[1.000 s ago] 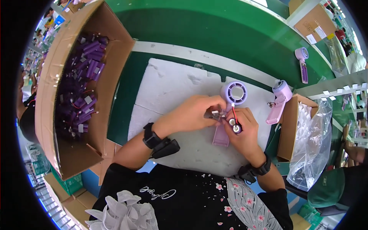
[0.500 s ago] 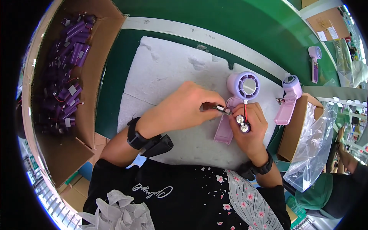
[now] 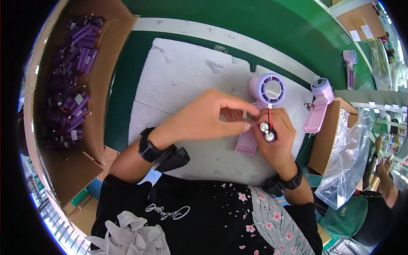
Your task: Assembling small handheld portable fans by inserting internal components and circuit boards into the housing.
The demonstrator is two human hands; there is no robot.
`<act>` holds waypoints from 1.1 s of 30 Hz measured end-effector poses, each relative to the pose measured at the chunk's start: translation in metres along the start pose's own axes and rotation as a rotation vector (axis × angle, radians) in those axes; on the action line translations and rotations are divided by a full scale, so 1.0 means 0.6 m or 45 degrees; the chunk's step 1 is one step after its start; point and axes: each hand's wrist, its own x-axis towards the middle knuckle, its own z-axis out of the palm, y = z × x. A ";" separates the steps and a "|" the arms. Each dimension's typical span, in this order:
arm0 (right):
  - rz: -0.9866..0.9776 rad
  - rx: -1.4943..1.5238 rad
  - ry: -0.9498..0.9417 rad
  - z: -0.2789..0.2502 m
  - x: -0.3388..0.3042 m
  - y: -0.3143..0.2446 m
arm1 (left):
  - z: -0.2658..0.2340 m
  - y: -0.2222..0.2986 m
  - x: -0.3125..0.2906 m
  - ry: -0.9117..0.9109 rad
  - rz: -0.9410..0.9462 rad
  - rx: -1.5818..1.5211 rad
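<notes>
While the right hand (image 3: 280,142) clamps round metal-ended batteries (image 3: 269,136), left hand (image 3: 206,115) curled, grip unclear, lilac plastic fan (image 3: 267,89), pitted foam (image 3: 182,76)

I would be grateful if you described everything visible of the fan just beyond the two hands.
The fan has a round lilac head, smooth and plastic-looking, with a slotted ring around a shiny mirror-like disc. The head faces up. A pink, trough-like handle extends from the head toward the viewer, partly hidden by the left hand and right hand; whether either touches it is unclear. It lies on a white foam-like sheet. A small white connector with red and black wires overlaps the head's near edge.
</notes>
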 end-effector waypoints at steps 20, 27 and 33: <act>-0.060 0.033 0.085 -0.004 0.000 -0.002 | 0.014 -0.002 0.011 0.191 -0.150 -0.326; -0.114 -0.053 0.069 0.003 -0.003 0.000 | 0.019 -0.011 0.010 0.149 -0.090 -0.368; -0.045 -0.024 0.056 0.003 -0.003 -0.006 | 0.022 -0.006 0.011 0.212 0.366 0.166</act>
